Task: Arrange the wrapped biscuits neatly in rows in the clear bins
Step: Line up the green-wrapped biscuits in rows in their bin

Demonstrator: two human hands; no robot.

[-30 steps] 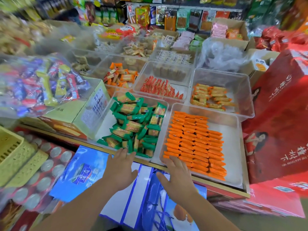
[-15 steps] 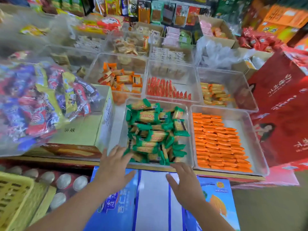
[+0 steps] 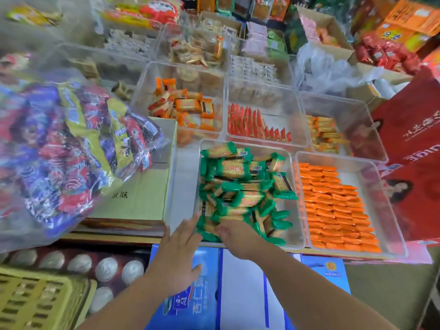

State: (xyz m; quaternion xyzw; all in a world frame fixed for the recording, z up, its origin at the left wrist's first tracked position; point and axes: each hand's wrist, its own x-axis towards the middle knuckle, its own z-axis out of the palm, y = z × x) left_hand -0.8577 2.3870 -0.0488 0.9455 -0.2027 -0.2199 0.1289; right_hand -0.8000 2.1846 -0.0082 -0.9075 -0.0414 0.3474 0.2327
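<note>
A clear bag of sweets [image 3: 71, 151] rests on a cardboard box [image 3: 142, 194], left. Below it, a yellow basket [image 3: 35, 301]. Red gift boxes [image 3: 409, 144], right.

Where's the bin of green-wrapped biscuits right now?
In the head view, the bin of green-wrapped biscuits sits front centre, between the cardboard box on its left and the bin of orange biscuits on its right.
</note>
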